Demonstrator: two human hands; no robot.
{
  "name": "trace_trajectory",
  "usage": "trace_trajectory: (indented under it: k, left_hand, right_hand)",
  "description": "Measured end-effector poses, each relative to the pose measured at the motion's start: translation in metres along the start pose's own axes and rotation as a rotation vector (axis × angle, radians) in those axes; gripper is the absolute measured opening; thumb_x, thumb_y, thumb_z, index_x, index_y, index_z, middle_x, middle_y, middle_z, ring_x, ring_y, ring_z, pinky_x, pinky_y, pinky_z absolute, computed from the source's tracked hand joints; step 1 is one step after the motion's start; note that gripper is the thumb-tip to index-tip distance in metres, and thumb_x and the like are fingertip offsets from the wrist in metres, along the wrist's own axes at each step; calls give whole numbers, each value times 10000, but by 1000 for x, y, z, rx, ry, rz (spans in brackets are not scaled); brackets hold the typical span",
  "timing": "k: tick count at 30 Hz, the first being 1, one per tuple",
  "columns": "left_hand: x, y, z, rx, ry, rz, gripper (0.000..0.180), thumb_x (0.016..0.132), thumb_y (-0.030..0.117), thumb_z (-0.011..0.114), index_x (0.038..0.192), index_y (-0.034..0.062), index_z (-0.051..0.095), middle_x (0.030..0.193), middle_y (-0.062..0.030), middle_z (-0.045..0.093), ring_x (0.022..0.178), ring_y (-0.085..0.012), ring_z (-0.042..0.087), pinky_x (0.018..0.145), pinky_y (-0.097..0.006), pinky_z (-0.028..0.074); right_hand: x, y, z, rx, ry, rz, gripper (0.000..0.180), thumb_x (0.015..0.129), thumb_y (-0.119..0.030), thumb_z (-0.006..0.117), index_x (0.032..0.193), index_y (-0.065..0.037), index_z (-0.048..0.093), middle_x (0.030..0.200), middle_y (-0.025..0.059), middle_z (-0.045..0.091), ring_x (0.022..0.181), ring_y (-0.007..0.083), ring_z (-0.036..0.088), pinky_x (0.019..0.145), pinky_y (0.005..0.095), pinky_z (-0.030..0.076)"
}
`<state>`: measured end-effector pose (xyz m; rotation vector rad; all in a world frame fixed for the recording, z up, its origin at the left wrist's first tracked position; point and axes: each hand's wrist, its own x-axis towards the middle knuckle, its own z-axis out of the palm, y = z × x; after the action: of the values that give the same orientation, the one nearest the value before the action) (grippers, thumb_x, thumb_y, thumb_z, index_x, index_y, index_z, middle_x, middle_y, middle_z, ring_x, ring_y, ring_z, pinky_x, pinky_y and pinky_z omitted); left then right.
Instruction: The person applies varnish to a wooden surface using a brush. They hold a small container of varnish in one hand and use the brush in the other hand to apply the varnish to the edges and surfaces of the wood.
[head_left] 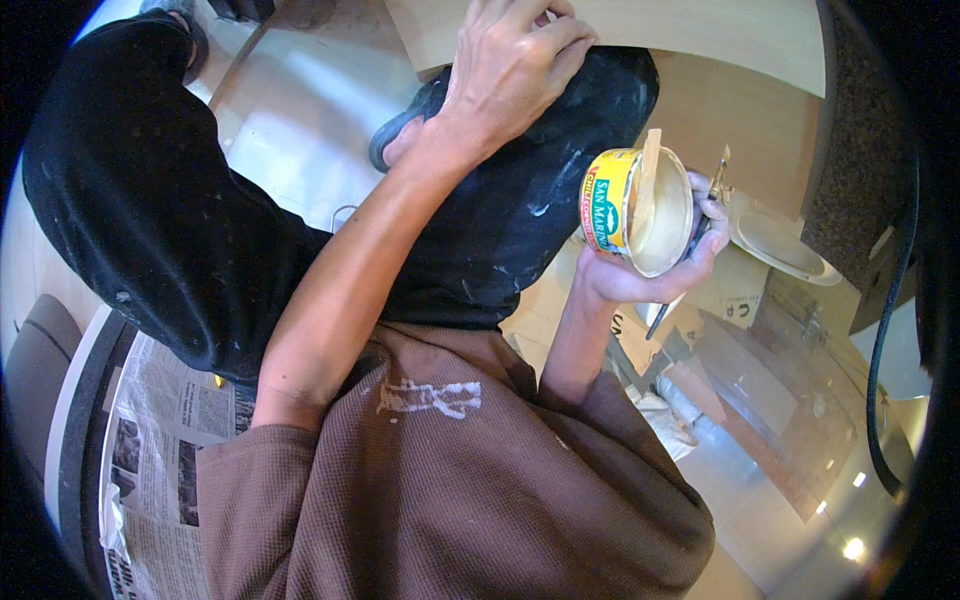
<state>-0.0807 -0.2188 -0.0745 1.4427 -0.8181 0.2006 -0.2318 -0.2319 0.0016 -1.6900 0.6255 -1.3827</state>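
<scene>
My right hand cradles a yellow tin can, tilted with its mouth toward me. Pale cream residue coats its inside, and a flat wooden stick leans out over the rim. A thin paintbrush is also held in that hand, its dark handle passing between the fingers and its bristles pointing up. My left hand is at the edge of a pale wooden board, fingers curled in. The top of the picture cuts it off, so anything in its grip is hidden.
My knees in dark, paint-flecked trousers lie beneath the arms. A white oval lid or dish sits beyond the can, near flattened cardboard. A black cable hangs at the right. Newspaper covers a surface at the left.
</scene>
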Motion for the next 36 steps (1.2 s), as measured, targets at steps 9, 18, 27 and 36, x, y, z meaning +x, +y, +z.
trace_trajectory:
  k: [9, 18, 27, 36]
  left_hand:
    - [12, 10, -1, 207, -104, 78, 38, 759, 91, 661, 760, 55, 649, 860, -87, 585, 832, -256, 580, 721, -405, 425]
    - [8, 11, 0, 178, -82, 49, 70, 744, 93, 663, 775, 35, 639, 856, -109, 588, 836, -279, 588, 711, -411, 425]
    - [-12, 1, -8, -105, -40, -283, 80, 831, 76, 669, 871, 6, 661, 878, -152, 635, 771, -314, 626, 700, -415, 495]
    - [-14, -3, -4, -311, -12, -252, 98, 827, 47, 717, 887, -21, 680, 838, -167, 663, 701, -277, 661, 645, -350, 526]
  right_hand:
    - [-1, 3, 2, -84, 19, -32, 365, 995, -351, 314, 1075, -21, 448, 966, 186, 543, 929, 285, 594, 850, 412, 530]
    - [1, 3, 1, -100, 9, -28, 341, 997, -320, 295, 1084, -17, 426, 954, 196, 523, 905, 290, 576, 822, 404, 527]
    - [4, 5, 0, -102, 36, -48, 338, 997, -315, 296, 1059, -13, 437, 953, 165, 484, 921, 283, 553, 835, 417, 535]
    - [4, 8, -2, -96, 29, -32, 328, 1000, -316, 303, 1066, -26, 440, 977, 148, 476, 948, 276, 549, 850, 416, 533]
